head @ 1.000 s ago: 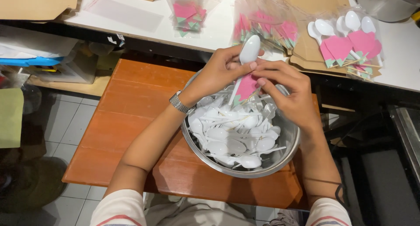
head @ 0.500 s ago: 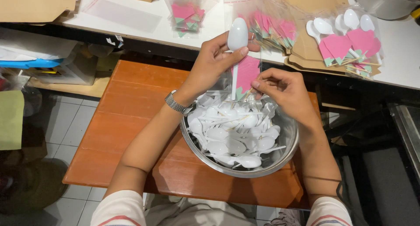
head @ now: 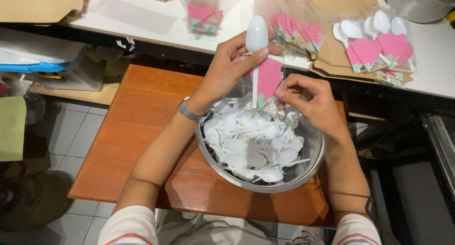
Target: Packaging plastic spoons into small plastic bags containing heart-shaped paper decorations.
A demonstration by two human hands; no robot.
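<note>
Left hand (head: 227, 69) has its fingers clamped on a white plastic spoon (head: 256, 46), bowl end up, lifted above the steel bowl (head: 303, 171) of spoons at the far edge of the orange worktop (head: 142, 131). Right hand (head: 310, 100) pinches a pink paper napkin (head: 270, 76) against the handle. Looks like the pairing step; next calls for lining both up squarely before bagging.

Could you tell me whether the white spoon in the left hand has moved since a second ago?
Yes. The white spoon rose from just above the metal bowl towards the white table.
</note>
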